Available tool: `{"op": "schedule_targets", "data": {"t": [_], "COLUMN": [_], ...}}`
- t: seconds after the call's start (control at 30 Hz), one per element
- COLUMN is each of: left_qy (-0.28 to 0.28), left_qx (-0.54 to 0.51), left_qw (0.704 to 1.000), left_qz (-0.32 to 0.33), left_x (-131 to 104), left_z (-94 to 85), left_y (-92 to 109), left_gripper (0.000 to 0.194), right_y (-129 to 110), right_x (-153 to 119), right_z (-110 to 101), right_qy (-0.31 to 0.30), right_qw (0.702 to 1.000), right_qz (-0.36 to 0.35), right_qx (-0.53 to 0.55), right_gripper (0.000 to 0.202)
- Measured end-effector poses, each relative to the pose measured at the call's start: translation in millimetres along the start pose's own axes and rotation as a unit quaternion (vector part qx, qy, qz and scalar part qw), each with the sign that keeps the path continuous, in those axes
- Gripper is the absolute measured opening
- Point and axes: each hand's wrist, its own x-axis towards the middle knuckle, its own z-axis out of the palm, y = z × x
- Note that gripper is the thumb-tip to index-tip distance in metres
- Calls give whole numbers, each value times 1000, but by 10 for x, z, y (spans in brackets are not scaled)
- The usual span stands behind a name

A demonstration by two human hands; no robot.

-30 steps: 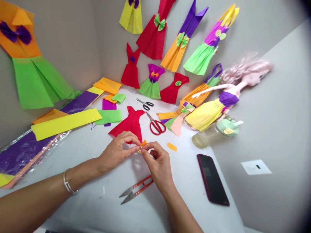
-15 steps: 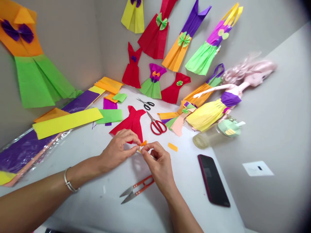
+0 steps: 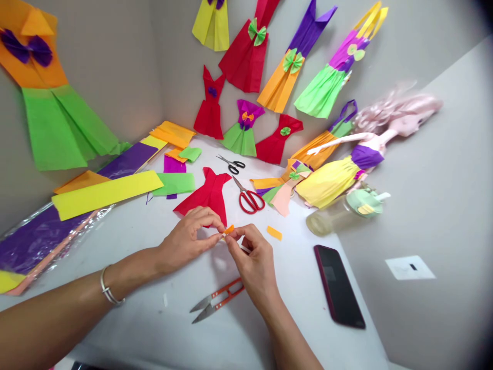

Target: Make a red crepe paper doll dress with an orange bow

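A small orange piece of crepe paper (image 3: 229,229) is pinched between the fingertips of both hands, with a bit of white showing beside it. My left hand (image 3: 194,230) comes in from the left, thumb and fingers closed on the paper. My right hand (image 3: 252,257) grips it from the other side, its remaining fingers curled. Just beyond them lies a red paper dress (image 3: 210,192), its lower edge partly hidden by my left hand. Below my right hand rest orange-handled thread snips (image 3: 217,300), blades pointing left. A loose orange strip (image 3: 275,233) lies to the right.
Red-handled scissors (image 3: 250,200) and black scissors (image 3: 232,164) lie farther back. On the right are a phone (image 3: 339,286), a bottle (image 3: 331,216) and a doll (image 3: 358,159). Paper sheets (image 3: 108,194) cover the left side. Several paper dresses (image 3: 246,56) hang on the walls.
The fingertips have shifted very slightly around the orange paper, which now shows at a slightly different angle. Everything on the table stays in place.
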Motion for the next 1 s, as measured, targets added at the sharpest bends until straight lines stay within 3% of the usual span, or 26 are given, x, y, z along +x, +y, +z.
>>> {"op": "schedule_targets", "data": {"t": [0.33, 0.53, 0.77, 1.0], "left_qy": [-11, -25, -56, -77], "left_qx": [6, -52, -119, -192], "left_qw": [1000, 998, 989, 971], "left_qz": [4, -22, -72, -118], "left_x": [-25, -20, 18, 56], "left_z": [-15, -37, -98, -144], "left_y": [49, 26, -1, -15], "left_gripper": [5, 18, 21, 21], "right_y": [37, 0, -14, 22], "right_x": [-1, -2, 16, 62], "right_z": [15, -4, -44, -50], "right_qy": [12, -1, -32, -88], "right_qw": [1000, 1000, 993, 984], "right_qz": [-6, -5, 67, 95], "right_qx": [-15, 7, 92, 123], "right_gripper": [10, 13, 18, 27]}}
